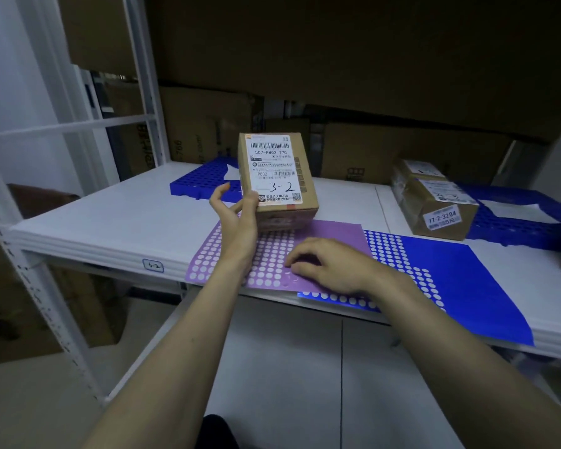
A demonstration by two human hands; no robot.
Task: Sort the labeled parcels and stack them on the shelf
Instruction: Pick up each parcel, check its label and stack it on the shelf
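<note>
white shelf (110, 218), cartons behind. left hand (237, 218) pinches parcel (276, 176) marked 3-2, upright over purple sticker sheet (331, 234). right hand (331, 267) curled, fingers (293, 265) touching purple sheet; blue sticker sheet (460, 286) right of them.

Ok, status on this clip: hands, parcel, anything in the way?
Left hand grips small parcel, upright, marked 3-2. Right hand fingers on purple sticker sheet. Taped parcel sits right on shelf, apart.

The person has two bare forearms, with no sleeves on them up to the picture's edge. The left hand (237, 218) and the right hand (331, 267) wear no gloves, rings or watch. Fingernails are short and plain.
</note>
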